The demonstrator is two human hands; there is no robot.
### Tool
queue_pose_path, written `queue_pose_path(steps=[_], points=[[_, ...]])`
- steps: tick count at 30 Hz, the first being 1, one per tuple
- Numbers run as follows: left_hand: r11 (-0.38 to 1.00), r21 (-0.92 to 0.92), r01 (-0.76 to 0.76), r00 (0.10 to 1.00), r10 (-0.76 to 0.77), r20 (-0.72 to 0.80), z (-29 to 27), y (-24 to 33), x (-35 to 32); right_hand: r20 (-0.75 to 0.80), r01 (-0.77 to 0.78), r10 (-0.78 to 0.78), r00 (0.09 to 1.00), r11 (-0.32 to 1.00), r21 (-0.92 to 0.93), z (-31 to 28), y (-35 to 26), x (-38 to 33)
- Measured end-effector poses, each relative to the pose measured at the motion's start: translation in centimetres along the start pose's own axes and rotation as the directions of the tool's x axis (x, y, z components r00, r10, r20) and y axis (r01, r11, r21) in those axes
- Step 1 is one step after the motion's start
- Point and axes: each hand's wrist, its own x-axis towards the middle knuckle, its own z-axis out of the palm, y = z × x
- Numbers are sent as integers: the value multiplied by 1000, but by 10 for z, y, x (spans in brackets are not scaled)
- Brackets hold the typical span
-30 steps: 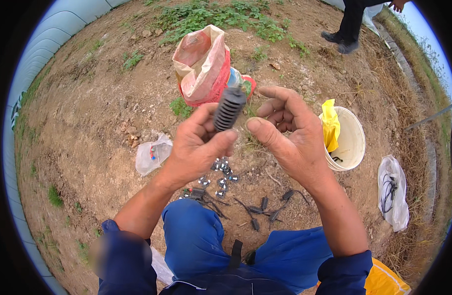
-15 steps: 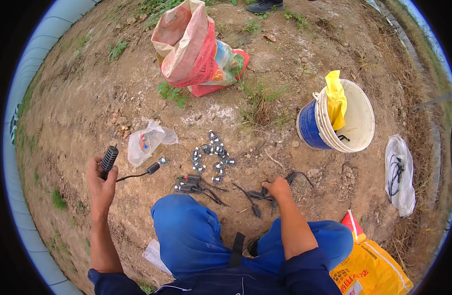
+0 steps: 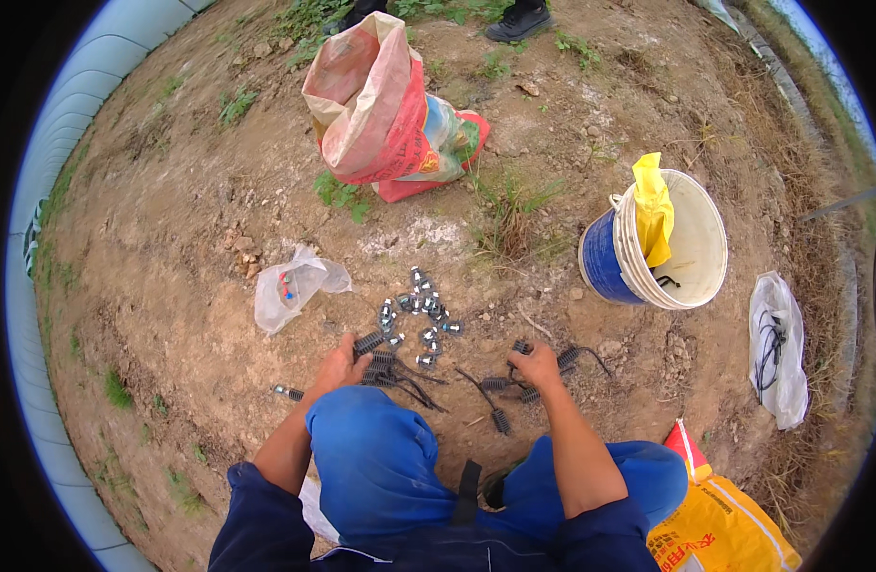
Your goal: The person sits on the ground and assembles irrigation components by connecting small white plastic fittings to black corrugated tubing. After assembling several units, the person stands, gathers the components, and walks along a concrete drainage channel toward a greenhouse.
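My left hand (image 3: 335, 366) is closed round a ribbed black cylinder (image 3: 368, 343), low beside a pile of similar ribbed cylinders (image 3: 379, 367) with thin black leads. A small dark piece with a pale tip (image 3: 288, 392) shows left of that wrist; whether it joins the held cylinder is hidden. My right hand (image 3: 538, 364) pinches another ribbed black cylinder (image 3: 522, 347) over a second, looser group of them (image 3: 501, 420) on the soil. Between and beyond my hands lies a cluster of small dark fittings with white parts (image 3: 428, 307).
A clear bag (image 3: 299, 286) with small red and blue pieces lies far left. An open red-white sack (image 3: 390, 143) stands beyond, near a person's shoe (image 3: 519, 21). To the right are a blue-white bucket (image 3: 609, 257) holding yellow material, a clear bag of black cable (image 3: 779, 357) and an orange sack (image 3: 724, 524).
My left hand has come down and right with its ribbed cylinder, from the far left to the pile by my knee. My right hand stays at its group. A second leg shows behind the sack.
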Motion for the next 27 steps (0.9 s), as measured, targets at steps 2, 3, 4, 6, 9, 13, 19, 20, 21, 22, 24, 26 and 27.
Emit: queue_pose_path(steps=[2, 3, 4, 6, 9, 13, 19, 20, 21, 22, 24, 26, 27], points=[[999, -32, -22, 995, 25, 100, 21, 5, 17, 57, 6, -19, 998, 975, 224, -11, -11, 8], [999, -4, -36, 991, 36, 132, 29, 1, 20, 109, -25, -12, 994, 945, 326, -21, -34, 2], [998, 21, -56, 985, 51, 167, 37, -1, 23, 157, -61, -6, 988, 905, 421, -35, -59, -8], [992, 93, -81, 954, 50, 294, 48, 0, 34, 191, -63, -50, 980, 839, 540, -61, -89, -25], [963, 161, -217, 921, 147, 360, 36, 11, 43, 260, -68, -144, 955, 746, 663, -101, -124, -50], [929, -322, -185, 819, 326, 472, -22, 74, 65, 242, -49, -226, 944, 627, 777, -133, -152, -75], [776, -553, -303, 664, 588, 462, -92, 222, 44, 226, -40, -440, 869, 392, 919, -160, -192, -92], [732, -591, -339, 623, 645, 442, -91, 229, 45, 205, -31, -458, 865, 359, 933, -162, -197, -92], [734, -608, -302, 616, 637, 463, -87, 236, 45, 178, -19, -466, 867, 325, 945, -167, -200, -93], [717, -654, -244, 590, 644, 487, -87, 239, 45, 151, -7, -474, 867, 291, 957, -172, -202, -93], [677, -728, -109, 529, 659, 534, -82, 244, 43, 93, 30, -470, 878, 248, 968, -179, -204, -91], [571, -815, 102, 564, 641, 520, -76, 251, 35, 56, 47, -441, 896, 218, 975, -182, -203, -89], [520, -822, 232, 559, 620, 550, -76, 254, 32, 30, 72, -433, 901, 218, 973, -183, -200, -85]])
